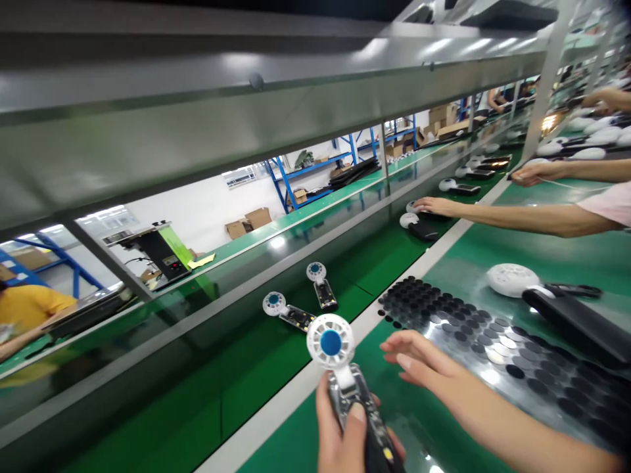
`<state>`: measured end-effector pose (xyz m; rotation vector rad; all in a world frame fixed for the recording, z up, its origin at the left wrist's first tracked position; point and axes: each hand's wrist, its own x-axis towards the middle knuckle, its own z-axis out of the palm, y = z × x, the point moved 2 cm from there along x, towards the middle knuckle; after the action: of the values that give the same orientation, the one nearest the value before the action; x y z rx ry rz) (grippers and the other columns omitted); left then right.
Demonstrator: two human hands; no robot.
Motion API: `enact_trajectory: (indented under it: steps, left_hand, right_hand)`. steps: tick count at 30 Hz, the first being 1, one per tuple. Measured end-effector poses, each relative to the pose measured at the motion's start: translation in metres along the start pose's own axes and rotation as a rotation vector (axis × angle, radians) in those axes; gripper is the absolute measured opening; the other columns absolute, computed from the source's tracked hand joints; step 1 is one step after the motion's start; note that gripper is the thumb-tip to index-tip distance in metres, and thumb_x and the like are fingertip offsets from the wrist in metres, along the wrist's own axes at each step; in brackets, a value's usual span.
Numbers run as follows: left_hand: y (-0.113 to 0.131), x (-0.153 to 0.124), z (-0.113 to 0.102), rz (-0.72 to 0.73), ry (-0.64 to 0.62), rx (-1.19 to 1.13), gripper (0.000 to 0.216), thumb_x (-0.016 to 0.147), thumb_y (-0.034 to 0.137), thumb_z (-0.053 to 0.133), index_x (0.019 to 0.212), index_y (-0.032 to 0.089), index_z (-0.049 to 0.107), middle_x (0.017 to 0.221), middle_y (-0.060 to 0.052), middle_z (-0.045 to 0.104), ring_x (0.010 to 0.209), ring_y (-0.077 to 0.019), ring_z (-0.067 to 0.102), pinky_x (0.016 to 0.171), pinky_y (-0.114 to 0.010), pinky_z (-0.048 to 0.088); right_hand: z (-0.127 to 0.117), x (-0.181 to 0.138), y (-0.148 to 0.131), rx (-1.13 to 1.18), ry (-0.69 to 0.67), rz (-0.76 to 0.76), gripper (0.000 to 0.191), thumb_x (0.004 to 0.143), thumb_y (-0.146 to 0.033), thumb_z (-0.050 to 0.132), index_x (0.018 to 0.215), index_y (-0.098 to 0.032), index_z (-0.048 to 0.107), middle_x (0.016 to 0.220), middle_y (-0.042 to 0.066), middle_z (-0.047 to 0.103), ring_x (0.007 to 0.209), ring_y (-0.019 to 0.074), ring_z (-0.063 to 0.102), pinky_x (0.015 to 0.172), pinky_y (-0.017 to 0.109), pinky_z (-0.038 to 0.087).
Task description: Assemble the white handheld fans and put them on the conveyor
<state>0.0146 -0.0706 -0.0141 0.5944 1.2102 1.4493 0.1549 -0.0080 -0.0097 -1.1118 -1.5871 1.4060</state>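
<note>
My left hand (340, 420) is wrapped round the body of a handheld fan (331, 343). Its round white head has a blue centre and points up, and the dark handle shows bare parts inside. To the right, my right hand (419, 361) hovers over the green worktop with fingers loosely stretched, holding nothing that I can see. Beyond it lies a sheet of black round stickers (458, 322), some of them shiny. Past the held fan, two similar fans, one upright-pointing fan (321, 286) and one slanted fan (288, 310), lie on the green conveyor belt (256, 368).
A white-headed fan with a black handle (576, 315) lies right of the stickers. Farther along, a co-worker's hand (438, 207) touches a fan on the belt, and another hand (537, 172) is above the bench. A metal shelf (246, 125) spans overhead.
</note>
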Motion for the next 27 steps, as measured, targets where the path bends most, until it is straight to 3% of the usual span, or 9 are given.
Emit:
enact_trajectory:
  steps: [4, 9, 12, 15, 17, 20, 23, 25, 27]
  left_hand:
    - [0.045, 0.034, -0.041, 0.116, 0.171, 0.228, 0.039, 0.080, 0.037, 0.045, 0.114, 0.027, 0.029, 0.075, 0.001, 0.056, 0.051, -0.0135, 0.059, 0.050, -0.026, 0.046]
    - [0.079, 0.099, -0.105, 0.110, 0.419, 0.531, 0.044, 0.083, 0.033, 0.041, 0.123, 0.020, 0.026, 0.078, -0.001, 0.052, 0.057, -0.0147, 0.058, 0.056, -0.030, 0.047]
    - [0.096, 0.136, -0.136, 0.077, 0.524, 0.737, 0.043, 0.083, 0.031, 0.048, 0.123, 0.018, 0.036, 0.093, -0.005, 0.055, 0.076, -0.0176, 0.057, 0.071, -0.038, 0.047]
    - [0.111, 0.156, -0.145, 0.087, 0.559, 0.866, 0.036, 0.081, 0.029, 0.054, 0.115, 0.016, 0.048, 0.117, -0.009, 0.051, 0.105, -0.0247, 0.049, 0.090, -0.050, 0.037]
    - [0.116, 0.154, -0.133, 0.169, 0.554, 0.891, 0.038, 0.080, 0.027, 0.055, 0.116, 0.016, 0.049, 0.132, -0.010, 0.039, 0.123, -0.0299, 0.032, 0.099, -0.056, 0.024]
    - [0.101, 0.127, -0.088, 0.319, 0.402, 0.827, 0.035, 0.081, 0.026, 0.051, 0.114, 0.016, 0.050, 0.139, -0.011, 0.030, 0.131, -0.0299, 0.016, 0.104, -0.051, 0.016]
    - [0.061, 0.078, -0.025, 0.280, 0.100, 0.650, 0.034, 0.085, 0.041, 0.040, 0.101, 0.015, 0.055, 0.114, -0.015, 0.056, 0.110, -0.0271, 0.050, 0.091, -0.041, 0.039]
    - [0.033, 0.043, 0.014, 0.165, -0.134, 0.450, 0.047, 0.087, 0.051, 0.025, 0.114, 0.019, 0.047, 0.104, -0.011, 0.062, 0.093, -0.0220, 0.061, 0.074, -0.035, 0.049]
    - [0.014, 0.015, 0.037, 0.001, -0.206, 0.022, 0.038, 0.083, 0.048, 0.042, 0.107, 0.019, 0.047, 0.094, -0.008, 0.063, 0.086, -0.0200, 0.062, 0.070, -0.031, 0.048]
  right_hand:
    - [0.013, 0.071, 0.001, -0.422, -0.014, -0.144, 0.031, 0.090, -0.026, 0.035, 0.120, -0.023, 0.044, 0.129, 0.006, 0.045, 0.118, 0.0181, 0.043, 0.097, 0.035, 0.038]
    - [0.038, 0.158, 0.006, -0.683, 0.006, -0.171, 0.032, 0.088, -0.026, 0.052, 0.119, -0.021, 0.049, 0.134, 0.008, 0.039, 0.120, 0.0268, 0.039, 0.098, 0.051, 0.032]
    - [0.044, 0.183, 0.008, -0.802, 0.047, -0.137, 0.029, 0.087, -0.030, 0.054, 0.114, -0.019, 0.052, 0.125, 0.007, 0.048, 0.109, 0.0243, 0.048, 0.092, 0.048, 0.039]
    - [0.036, 0.182, 0.007, -0.851, 0.134, -0.087, 0.026, 0.088, -0.031, 0.052, 0.111, -0.018, 0.053, 0.118, 0.007, 0.052, 0.101, 0.0216, 0.053, 0.086, 0.044, 0.044]
    - [0.025, 0.168, 0.004, -0.834, 0.194, -0.069, 0.026, 0.089, -0.031, 0.051, 0.111, -0.018, 0.053, 0.113, 0.006, 0.054, 0.094, 0.0193, 0.056, 0.080, 0.040, 0.047]
    - [0.011, 0.123, -0.006, -0.771, 0.234, -0.099, 0.021, 0.092, -0.029, 0.043, 0.108, -0.017, 0.050, 0.099, 0.004, 0.057, 0.082, 0.0156, 0.058, 0.071, 0.034, 0.050]
    - [0.006, 0.053, -0.015, -0.718, 0.220, -0.186, 0.016, 0.093, -0.023, 0.032, 0.097, -0.021, 0.048, 0.095, 0.003, 0.055, 0.088, 0.0136, 0.056, 0.080, 0.029, 0.048]
    - [0.005, 0.001, -0.017, -0.698, 0.173, -0.248, 0.016, 0.091, -0.021, 0.033, 0.093, -0.024, 0.048, 0.104, 0.004, 0.053, 0.101, 0.0150, 0.052, 0.086, 0.029, 0.045]
    - [0.003, -0.047, -0.015, -0.678, 0.052, -0.368, 0.016, 0.088, -0.025, 0.040, 0.100, -0.027, 0.050, 0.121, 0.006, 0.046, 0.114, 0.0196, 0.045, 0.089, 0.032, 0.045]
